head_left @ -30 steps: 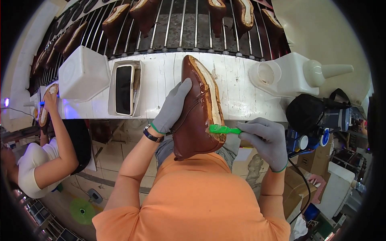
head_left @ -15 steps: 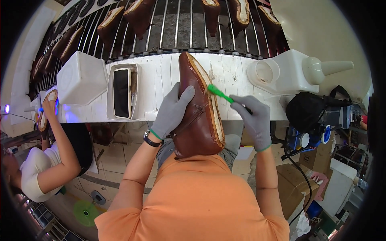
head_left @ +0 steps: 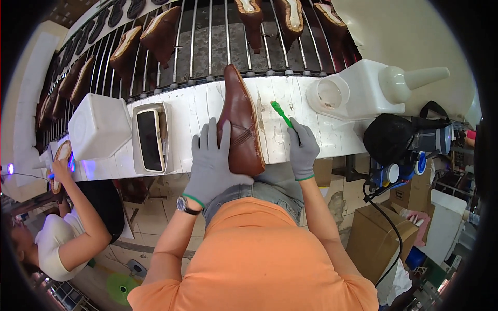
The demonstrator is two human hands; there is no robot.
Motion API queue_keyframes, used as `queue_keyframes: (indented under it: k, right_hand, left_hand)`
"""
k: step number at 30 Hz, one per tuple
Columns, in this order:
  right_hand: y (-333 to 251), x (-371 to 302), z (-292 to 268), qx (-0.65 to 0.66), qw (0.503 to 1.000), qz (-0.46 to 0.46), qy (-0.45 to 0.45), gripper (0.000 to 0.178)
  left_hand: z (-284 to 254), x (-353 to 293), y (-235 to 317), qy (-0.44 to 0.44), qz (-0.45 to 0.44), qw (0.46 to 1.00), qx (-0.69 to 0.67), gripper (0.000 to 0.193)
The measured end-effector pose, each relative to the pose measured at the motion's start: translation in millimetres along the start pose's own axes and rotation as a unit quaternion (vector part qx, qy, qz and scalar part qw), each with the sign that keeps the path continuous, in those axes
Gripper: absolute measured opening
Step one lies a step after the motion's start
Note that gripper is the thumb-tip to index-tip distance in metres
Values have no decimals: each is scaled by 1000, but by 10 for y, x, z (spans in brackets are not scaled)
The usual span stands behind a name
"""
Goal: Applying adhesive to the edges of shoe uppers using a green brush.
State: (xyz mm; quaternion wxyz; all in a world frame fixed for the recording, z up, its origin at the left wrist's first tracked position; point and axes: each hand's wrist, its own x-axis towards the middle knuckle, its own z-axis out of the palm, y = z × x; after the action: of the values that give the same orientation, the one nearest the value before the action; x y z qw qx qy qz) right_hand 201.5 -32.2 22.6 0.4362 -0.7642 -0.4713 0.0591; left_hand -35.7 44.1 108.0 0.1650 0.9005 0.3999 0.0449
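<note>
A brown leather boot (head_left: 239, 122) lies toe-away on the white bench, its heel at the near edge. Grey-gloved, my left hand (head_left: 215, 163) is open with fingers spread; the index finger touches the boot's left side and the thumb reaches along the heel end. My right hand (head_left: 303, 150), also gloved, is closed around the handle of a small green brush (head_left: 281, 113). The brush head is apart from the boot, to its right over the bench. Most of the boot's pale underside is turned out of sight.
On the white bench (head_left: 192, 103) stand a white box (head_left: 98, 127), a tray (head_left: 168, 137) holding a phone (head_left: 150, 140), a round cup (head_left: 329, 94) and a white bottle (head_left: 368, 85). Beyond is a rack of metal bars (head_left: 211, 41) with boots. A co-worker (head_left: 78, 228) handles a shoe at left.
The boot has rolled so its leather side faces up more and its sole edge less. My left hand has opened its grip. My right hand has drawn the brush off the boot.
</note>
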Motion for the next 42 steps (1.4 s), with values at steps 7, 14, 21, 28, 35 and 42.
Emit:
queue_keyframes:
  k: [7,14,21,28,35,42]
  right_hand:
    - [-41,19,-9,14,1000,-3,7,29]
    - [-42,-7,-43,43,999,8,21,27]
    - [-17,-19,-50,55,998,5,31,27]
    - [-309,215,-159,81,992,20,92,26]
    - [-1214,1972,-1370,150,912,-53,378,20]
    - [-1879,4459,-2852,388,886,-113,228,58]
  left_hand:
    - [114,24,-82,40,4,999,-25,132]
    - [-121,63,-433,-26,-135,830,-540,110]
    - [-210,831,-1129,56,-89,661,-743,70]
    - [135,2363,-1980,226,-104,876,-413,124]
    - [900,2365,-1905,239,-327,888,-218,128]
    - [714,1641,-1354,325,-111,910,-233,92]
